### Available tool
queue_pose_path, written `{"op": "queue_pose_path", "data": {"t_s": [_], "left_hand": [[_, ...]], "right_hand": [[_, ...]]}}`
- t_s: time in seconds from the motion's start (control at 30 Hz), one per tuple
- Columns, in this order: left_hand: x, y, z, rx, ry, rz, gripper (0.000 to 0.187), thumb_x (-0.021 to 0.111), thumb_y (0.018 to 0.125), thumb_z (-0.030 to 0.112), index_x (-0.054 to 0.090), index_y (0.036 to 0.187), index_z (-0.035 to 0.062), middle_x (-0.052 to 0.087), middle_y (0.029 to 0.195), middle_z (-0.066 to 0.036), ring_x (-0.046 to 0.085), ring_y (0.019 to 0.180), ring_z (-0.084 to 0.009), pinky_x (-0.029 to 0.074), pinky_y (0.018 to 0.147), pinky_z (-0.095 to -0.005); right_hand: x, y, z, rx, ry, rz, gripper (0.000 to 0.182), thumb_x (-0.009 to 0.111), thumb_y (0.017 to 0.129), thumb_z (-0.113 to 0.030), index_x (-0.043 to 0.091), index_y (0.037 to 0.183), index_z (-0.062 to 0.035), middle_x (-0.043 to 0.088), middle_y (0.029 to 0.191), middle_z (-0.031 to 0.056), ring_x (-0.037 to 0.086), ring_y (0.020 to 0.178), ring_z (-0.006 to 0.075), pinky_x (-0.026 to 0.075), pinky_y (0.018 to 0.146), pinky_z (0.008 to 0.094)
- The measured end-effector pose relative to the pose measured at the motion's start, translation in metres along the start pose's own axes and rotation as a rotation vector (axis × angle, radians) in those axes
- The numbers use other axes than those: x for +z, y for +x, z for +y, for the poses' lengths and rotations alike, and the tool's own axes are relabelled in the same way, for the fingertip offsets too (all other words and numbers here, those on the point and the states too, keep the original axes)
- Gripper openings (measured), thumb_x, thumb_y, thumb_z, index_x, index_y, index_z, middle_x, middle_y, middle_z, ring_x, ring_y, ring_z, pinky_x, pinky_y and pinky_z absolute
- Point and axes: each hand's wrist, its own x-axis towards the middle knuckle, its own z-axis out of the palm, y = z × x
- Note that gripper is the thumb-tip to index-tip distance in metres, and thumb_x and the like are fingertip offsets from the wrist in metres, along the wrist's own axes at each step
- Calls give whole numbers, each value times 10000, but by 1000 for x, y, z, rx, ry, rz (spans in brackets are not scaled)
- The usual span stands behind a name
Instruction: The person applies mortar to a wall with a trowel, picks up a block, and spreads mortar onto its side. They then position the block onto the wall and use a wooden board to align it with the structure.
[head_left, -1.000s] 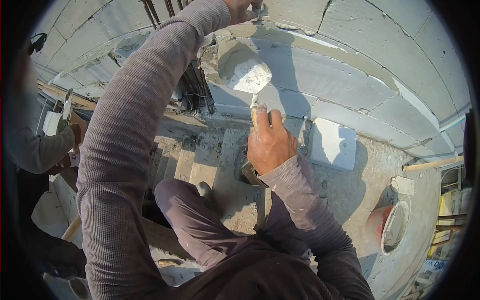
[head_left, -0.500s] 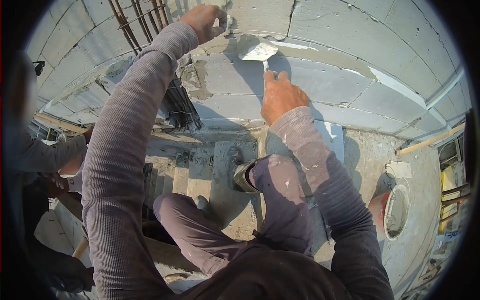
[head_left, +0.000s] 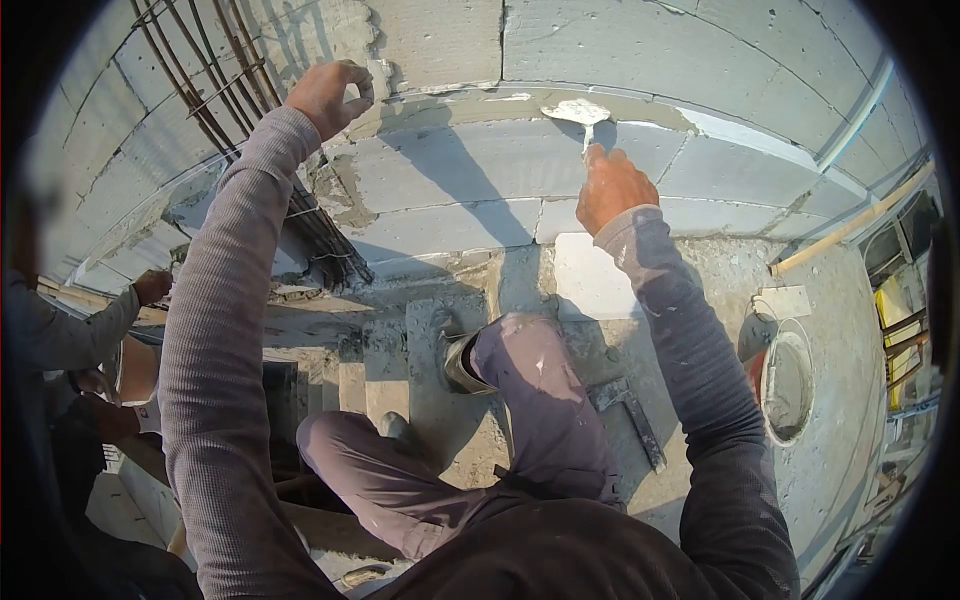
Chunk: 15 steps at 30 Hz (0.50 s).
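Observation:
My right hand [head_left: 617, 190] grips the handle of a mortar-smeared trowel [head_left: 578, 110]. The trowel's blade lies over the mortar ledge [head_left: 470, 108] along the pale block wall [head_left: 450, 165]. Up at the left, my left hand [head_left: 333, 97] is raised by the same ledge, near a rough mortar patch. Its thumb and fingers curl together in a pinch; what is between them, if anything, I cannot make out.
Steel rebar [head_left: 205, 65] rises at the left of the wall. A bucket of mortar [head_left: 764, 385] stands on the floor at right. A hammer-like tool [head_left: 642, 430] and a white slab [head_left: 595, 280] lie nearby. A co-worker's sleeve [head_left: 75, 335] shows at far left.
My right hand and the trowel have moved right along the ledge. My left hand appears further left and lower as the view shifted. The co-worker's hand has moved up.

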Motion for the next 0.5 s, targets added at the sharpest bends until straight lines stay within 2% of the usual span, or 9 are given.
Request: {"op": "queue_pose_path", "data": {"t_s": [0.1,0.17,0.2,0.3,0.37,0.5], "left_hand": [[0,1,-1,4,11,15,151,738,795,114,711,903,12,708,1204,-177,660,1144,-368,506,1011,-407],[-1,4,-3,0,14,13,153,740,794,112,711,905,11,708,1204,-177,660,1145,-368,506,1011,-406],[-1,5,-4,-4,19,9,156,743,794,111,710,908,9,708,1204,-176,660,1145,-367,507,1011,-405],[-3,4,-3,24,-4,14,152,740,802,112,710,912,11,708,1209,-172,658,1150,-368,506,1013,-405],[-1,2,-4,-2,24,34,153,739,806,119,713,917,17,708,1209,-170,660,1146,-368,509,1008,-406],[1,2,-4,-44,-5,24,162,739,800,137,721,917,26,715,1193,-163,670,1131,-359,515,998,-409]], "right_hand": [[0,0,14,41,33,53,345,657,866,-105,564,1181,-1,630,1054,228,658,995,431,548,856,507],[-6,-11,2,119,37,34,401,670,886,-108,572,1251,25,631,1122,232,691,1028,396,575,885,449],[-5,-14,-5,120,40,32,401,670,886,-108,572,1251,25,631,1122,232,691,1028,396,575,885,449],[2,-18,-47,72,102,4,421,668,887,-113,556,1256,57,631,1124,233,692,1035,392,575,889,449],[2,-19,-81,-37,159,-66,440,654,896,-104,533,1274,86,627,1130,243,699,1027,381,582,869,443],[22,-12,-152,-126,215,-78,431,623,912,-93,519,1290,88,621,1134,252,713,989,372,592,851,427]]}}
